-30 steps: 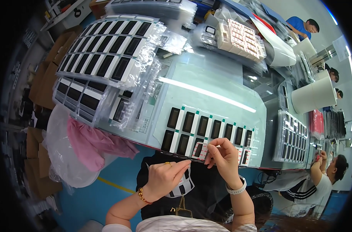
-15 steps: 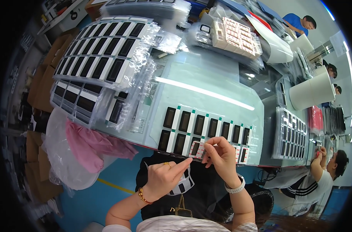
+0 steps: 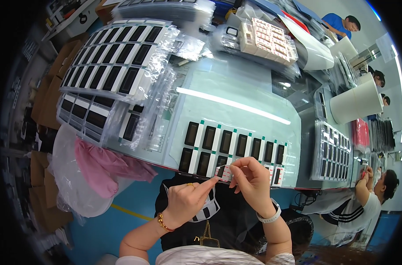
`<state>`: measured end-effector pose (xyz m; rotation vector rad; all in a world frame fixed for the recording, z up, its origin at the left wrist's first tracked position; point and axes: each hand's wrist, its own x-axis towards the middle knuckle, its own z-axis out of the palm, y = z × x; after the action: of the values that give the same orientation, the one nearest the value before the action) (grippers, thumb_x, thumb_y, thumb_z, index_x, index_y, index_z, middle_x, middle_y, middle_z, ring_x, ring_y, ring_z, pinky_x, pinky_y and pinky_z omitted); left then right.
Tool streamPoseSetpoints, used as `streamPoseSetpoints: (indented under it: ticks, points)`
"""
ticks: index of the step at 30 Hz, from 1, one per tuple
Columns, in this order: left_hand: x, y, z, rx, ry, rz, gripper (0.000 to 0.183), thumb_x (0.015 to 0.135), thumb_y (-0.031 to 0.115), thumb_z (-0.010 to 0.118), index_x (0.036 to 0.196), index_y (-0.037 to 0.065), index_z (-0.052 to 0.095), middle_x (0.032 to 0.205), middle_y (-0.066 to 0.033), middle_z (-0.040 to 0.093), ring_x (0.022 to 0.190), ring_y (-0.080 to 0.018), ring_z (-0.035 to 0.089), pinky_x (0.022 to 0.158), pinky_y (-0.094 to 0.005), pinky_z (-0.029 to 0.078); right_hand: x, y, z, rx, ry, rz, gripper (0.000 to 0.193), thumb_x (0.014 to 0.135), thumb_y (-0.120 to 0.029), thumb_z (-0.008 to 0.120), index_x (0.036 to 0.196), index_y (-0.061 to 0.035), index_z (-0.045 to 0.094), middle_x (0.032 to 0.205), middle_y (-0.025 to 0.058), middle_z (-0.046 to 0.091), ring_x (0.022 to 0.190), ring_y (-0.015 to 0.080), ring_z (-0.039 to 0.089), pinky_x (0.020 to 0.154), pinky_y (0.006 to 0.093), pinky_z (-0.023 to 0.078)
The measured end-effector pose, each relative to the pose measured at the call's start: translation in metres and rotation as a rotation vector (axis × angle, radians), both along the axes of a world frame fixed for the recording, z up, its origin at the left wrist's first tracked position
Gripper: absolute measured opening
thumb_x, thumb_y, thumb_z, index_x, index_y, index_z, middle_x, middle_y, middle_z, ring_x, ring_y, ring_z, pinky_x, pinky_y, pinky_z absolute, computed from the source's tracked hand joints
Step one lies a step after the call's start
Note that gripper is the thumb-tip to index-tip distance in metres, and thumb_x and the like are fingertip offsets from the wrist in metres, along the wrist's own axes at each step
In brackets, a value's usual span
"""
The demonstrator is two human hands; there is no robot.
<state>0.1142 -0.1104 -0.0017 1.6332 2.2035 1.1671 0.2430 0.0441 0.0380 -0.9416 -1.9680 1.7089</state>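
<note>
A small white frame with red marks (image 3: 222,173) lies slightly askew over a dark rectangular panel in the near row, at the table's front edge. My right hand (image 3: 253,183) pinches its right side between thumb and index finger. My left hand (image 3: 188,202) has its index finger stretched to the frame's lower left corner, the other fingers curled in; its thumb is mostly hidden. Two rows of dark panels with white strips and green tabs (image 3: 208,138) lie around it. At the row's right end, another red-marked white frame (image 3: 278,176) sits on a panel; one beside it is partly behind my right hand.
Stacked clear trays of dark panels (image 3: 115,55) stand on the left, more trays (image 3: 332,152) on the right. A pile of red-marked white frames (image 3: 269,40) lies at the back. A white roll (image 3: 357,101) stands at right. Pink cloth (image 3: 101,165) hangs at left. Co-workers sit at right.
The red-marked frame has come down and left over the panel, lying lower at the row's edge. My left fingertip has moved up onto its corner, and my right hand has shifted slightly.
</note>
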Motion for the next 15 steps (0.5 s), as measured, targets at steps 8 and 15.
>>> streamPoseSetpoints:
  ticks: [8,15]
  points:
    - [0.000,0.002,0.000,0.001,-0.005,-0.009,0.026,0.085,0.007,0.076,0.110,0.014,0.079,0.059,-0.0032,0.063,0.048,-0.0175,0.061,0.047,-0.0306,0.046,0.002,0.003,-0.006,0.024,-0.072,-0.039,0.008,0.101,-0.007,0.064,0.104,0.0010,0.063,0.075,0.0040,0.068,0.061,0.0075,0.066,0.048,0.0191,0.051]
    - [0.001,0.004,-0.002,0.022,0.004,-0.028,0.028,0.084,0.008,0.075,0.111,0.014,0.079,0.056,-0.0027,0.059,0.047,-0.0178,0.059,0.046,-0.0311,0.045,0.004,0.004,-0.013,0.003,-0.038,-0.043,0.009,0.100,-0.006,0.064,0.105,0.0018,0.063,0.076,0.0038,0.069,0.062,0.0085,0.068,0.049,0.0199,0.053]
